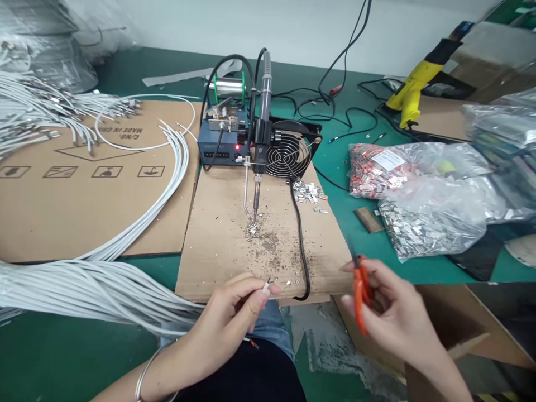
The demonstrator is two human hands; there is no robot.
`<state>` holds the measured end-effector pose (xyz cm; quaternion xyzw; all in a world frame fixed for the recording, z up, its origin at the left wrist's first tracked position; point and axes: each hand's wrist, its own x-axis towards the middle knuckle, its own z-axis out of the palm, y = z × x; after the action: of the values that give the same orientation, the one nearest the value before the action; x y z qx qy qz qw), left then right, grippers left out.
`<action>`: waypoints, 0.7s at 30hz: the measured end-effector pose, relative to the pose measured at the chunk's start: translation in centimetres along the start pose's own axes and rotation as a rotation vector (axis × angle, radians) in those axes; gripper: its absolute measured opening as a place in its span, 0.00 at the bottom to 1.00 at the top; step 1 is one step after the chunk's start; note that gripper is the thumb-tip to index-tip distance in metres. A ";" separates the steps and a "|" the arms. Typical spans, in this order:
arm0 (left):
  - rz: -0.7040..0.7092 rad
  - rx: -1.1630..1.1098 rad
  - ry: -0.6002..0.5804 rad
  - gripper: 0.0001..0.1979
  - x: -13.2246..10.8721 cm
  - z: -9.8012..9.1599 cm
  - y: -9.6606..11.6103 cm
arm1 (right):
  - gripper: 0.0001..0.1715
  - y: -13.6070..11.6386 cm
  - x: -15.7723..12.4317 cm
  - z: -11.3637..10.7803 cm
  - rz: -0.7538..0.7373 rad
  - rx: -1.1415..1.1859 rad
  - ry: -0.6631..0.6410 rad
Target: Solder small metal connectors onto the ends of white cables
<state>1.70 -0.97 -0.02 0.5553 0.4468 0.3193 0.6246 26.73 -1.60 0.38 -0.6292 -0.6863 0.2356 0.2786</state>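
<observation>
1. Loose white cables (42,106), many: lying in a heap at the upper left, partly over a printed cardboard sheet (75,229).
2. Cable bundle (104,290), white, thick: running in from the left edge towards the left wrist.
3. Blue powered unit (213,142), one, red light showing: standing at the back of a smaller cardboard mat (218,229).
4. Left hand (234,315): closing thumb and fingers in a pinch, with only the tip of its catch protruding.
5. White cable end (266,288), one, dark core bare: sitting in that pinch at the mat's near edge, its short visible axis pointing away from the body and slightly right.
6. Soldering iron (265,103), one: hanging in its stand, tip down, beyond the cable end and a little to its left.
7. Fan (288,156), one, with small metal pieces (309,192) lying just in front.
8. Right hand (397,318): curling around orange-handled scissors (358,298), which are lying to the right of the cable end, well apart, long axis pointing away from the body; blades blurring, their spread impossible to tell.
9. Clear bags of parts (414,229): resting beyond the right hand.
</observation>
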 end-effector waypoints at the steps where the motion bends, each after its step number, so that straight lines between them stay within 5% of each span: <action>1: -0.007 -0.064 0.033 0.11 0.1 0.1 -0.1 | 0.13 -0.7 -0.6 0.4 -0.032 -0.006 -0.088; 4: -0.120 -0.250 0.103 0.10 0.4 0.2 -0.3 | 0.18 -2.4 -2.3 1.4 -0.108 -0.054 -0.304; 8: -0.214 -0.337 0.166 0.12 0.5 0.3 0.0 | 0.17 -3.5 -3.3 2.5 -0.174 -0.092 -0.436; 21: -0.166 -0.326 0.156 0.10 0.3 0.3 0.0 | 0.15 -3.8 -2.9 3.0 -0.185 -0.135 -0.443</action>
<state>2.10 -0.83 -0.09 0.3815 0.4806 0.3769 0.6938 22.08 -4.72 0.53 -0.5141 -0.7994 0.2948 0.0991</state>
